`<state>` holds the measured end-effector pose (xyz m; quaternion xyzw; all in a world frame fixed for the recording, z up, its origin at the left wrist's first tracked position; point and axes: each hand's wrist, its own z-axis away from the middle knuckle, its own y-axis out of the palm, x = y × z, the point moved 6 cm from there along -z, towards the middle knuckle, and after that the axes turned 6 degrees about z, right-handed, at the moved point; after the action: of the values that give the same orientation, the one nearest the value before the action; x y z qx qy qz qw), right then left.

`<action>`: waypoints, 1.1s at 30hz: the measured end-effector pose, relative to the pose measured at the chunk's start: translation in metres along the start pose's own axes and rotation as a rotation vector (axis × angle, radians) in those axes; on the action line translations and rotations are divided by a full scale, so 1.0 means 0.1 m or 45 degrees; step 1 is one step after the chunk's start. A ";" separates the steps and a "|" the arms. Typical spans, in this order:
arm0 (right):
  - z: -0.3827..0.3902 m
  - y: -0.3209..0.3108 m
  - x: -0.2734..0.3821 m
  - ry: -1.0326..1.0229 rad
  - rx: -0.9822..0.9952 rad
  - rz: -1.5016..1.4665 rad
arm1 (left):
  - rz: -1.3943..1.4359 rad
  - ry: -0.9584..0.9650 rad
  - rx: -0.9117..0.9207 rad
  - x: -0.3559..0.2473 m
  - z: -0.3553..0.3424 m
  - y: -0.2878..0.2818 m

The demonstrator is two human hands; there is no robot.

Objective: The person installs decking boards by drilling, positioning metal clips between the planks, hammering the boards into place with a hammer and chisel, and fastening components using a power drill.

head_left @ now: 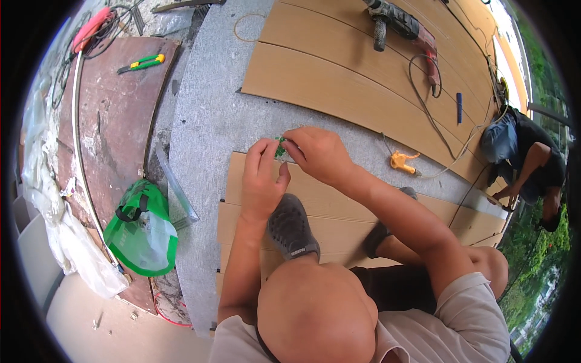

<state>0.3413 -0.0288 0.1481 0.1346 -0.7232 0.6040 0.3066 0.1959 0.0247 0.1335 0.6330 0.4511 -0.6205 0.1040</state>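
My left hand (261, 181) and my right hand (318, 152) meet above the far edge of the tan planks (239, 175) under my feet. Between their fingertips is a small green thing (280, 147), partly covered by the fingers and too small to name. The right thumb and index finger pinch it from the right side. On the left, my fingers are bent around its other side, with the thumb held apart. Grey board (206, 109) lies below and beyond both hands.
A rotary hammer drill (402, 27) and a blue stick (459, 107) lie on more planks (302, 66). Nearby is an orange air blow gun (402, 161). To the left are a green bag (154, 209) and a box cutter (142, 63). Another person (526, 157) crouches at right.
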 end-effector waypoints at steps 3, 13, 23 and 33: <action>0.05 0.06 -0.05 0.022 0.045 0.082 | -0.055 0.009 0.012 -0.01 0.03 0.11; 0.16 0.42 -0.13 0.166 0.163 0.218 | -0.175 -0.113 -0.038 0.13 0.23 0.21; 0.01 0.10 -0.33 0.453 0.241 -0.051 | -0.128 -0.344 -0.184 0.47 0.21 -0.06; -0.43 0.60 -0.62 0.097 -0.030 0.198 | -0.600 -0.525 -0.315 1.25 0.48 -0.49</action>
<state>0.3679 0.0151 0.0667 0.0514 -0.7263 0.6222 0.2876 0.1065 0.0749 0.0346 0.3550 0.6264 -0.6830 0.1229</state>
